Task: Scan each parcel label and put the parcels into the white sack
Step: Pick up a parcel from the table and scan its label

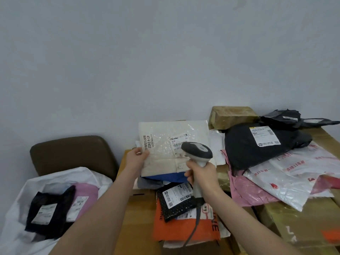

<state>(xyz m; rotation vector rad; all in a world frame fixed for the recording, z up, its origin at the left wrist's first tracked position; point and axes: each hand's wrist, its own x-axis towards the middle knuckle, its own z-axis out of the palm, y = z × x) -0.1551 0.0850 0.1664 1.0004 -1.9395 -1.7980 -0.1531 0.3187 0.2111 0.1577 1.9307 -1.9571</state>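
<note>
— White sack (16, 227): position?

— Low on your left, beside the worktop (136, 218), with its mouth open upward. A black parcel (46, 210) and a pink parcel (86, 192) lie inside it. Your left arm is the nearer one, so plan the drop as a left-hand move.

— Parcel under scan?

— The bubble-wrap parcel (165, 153) is held above the pile at the middle of the worktop, its face tilted toward you and its longer side running left to right. From the sack it lies up and to the right, well apart.

— Scanner?

— The scanner (197, 151) stands upright in front of the parcel's right half, its head just before the label (179, 142) and covering part of it. Whether the head touches the wrap cannot be told. The label sits toward your right, so the reading falls to the right arm.

— Hand states?

— Your left hand (137, 159) pinches the parcel's left edge: thumb on the front face, fingers behind it and out of view. Your right hand (200, 173) is curled tight round the scanner's grip; the trigger finger is hidden.

— Coming move?

— Judged from this layout: read the label, then carry the parcel left and down to the sack mouth. Keep the pinch firm; the wrap looks slick.
</note>
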